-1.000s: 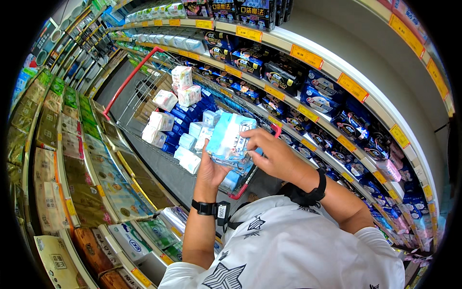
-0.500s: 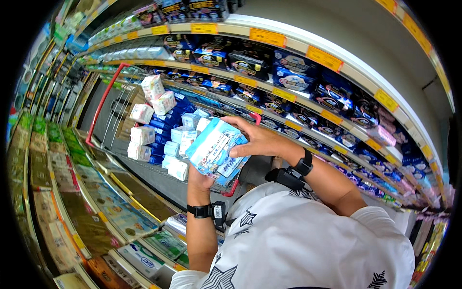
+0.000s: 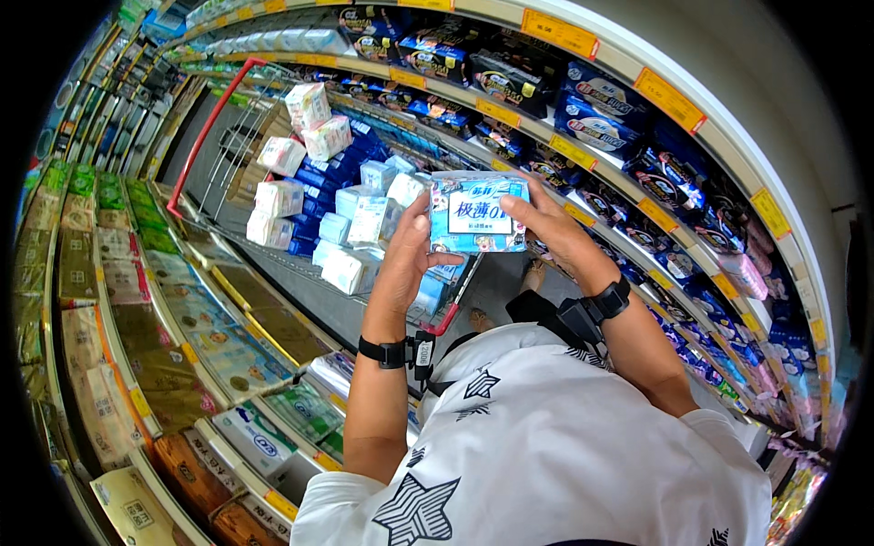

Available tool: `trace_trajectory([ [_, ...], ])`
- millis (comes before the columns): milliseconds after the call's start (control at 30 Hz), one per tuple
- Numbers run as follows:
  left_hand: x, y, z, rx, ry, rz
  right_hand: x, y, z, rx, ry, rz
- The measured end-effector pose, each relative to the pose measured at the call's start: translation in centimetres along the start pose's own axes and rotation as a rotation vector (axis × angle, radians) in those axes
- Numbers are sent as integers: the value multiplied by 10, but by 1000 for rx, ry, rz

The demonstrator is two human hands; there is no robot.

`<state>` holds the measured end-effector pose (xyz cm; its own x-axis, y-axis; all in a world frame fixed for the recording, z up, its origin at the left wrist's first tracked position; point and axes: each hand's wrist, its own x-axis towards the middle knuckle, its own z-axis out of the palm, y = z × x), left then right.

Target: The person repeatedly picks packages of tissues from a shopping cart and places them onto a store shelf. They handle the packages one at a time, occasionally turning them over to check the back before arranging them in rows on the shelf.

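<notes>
A flat light-blue soft pack (image 3: 475, 213) with a white label is held up in front of me, face toward the camera. My left hand (image 3: 407, 259) grips its left edge, thumb over the front. Fingers of my right hand (image 3: 552, 225) clasp the pack's right edge. Both wrists carry black straps. Just beyond the pack is a red-rimmed wire shopping cart (image 3: 211, 118) piled with white and blue packs (image 3: 350, 227).
Shelves (image 3: 583, 41) on the right hold dark-blue packs under yellow price tags. Shelves (image 3: 137, 318) on the left carry green, brown and pale packages. The narrow aisle floor runs between them, with the cart standing in it.
The pack has turned from tilted to level and face-on. Both hands shifted to its side edges and rose slightly to the right.
</notes>
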<state>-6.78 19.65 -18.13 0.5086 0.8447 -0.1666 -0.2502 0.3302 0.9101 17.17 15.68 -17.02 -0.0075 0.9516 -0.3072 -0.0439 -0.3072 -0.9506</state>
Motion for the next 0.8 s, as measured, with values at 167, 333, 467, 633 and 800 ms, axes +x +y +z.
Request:
trace_trajectory([
  [167, -2, -7, -10, 32, 41, -21, 10, 15, -4, 148, -67, 97],
  [333, -6, -7, -15, 17, 105, -85, 16, 9, -1, 180, -172, 84],
  [467, -7, -4, -12, 17, 168, -134, 23, 13, 5, 179, -177, 120],
  [633, -8, -10, -17, 20, 212, -128, 27, 15, 7, 265, -188, 141],
  [800, -12, -12, -18, 58, 200, -82, 28, 13, 8, 314, -243, 247],
])
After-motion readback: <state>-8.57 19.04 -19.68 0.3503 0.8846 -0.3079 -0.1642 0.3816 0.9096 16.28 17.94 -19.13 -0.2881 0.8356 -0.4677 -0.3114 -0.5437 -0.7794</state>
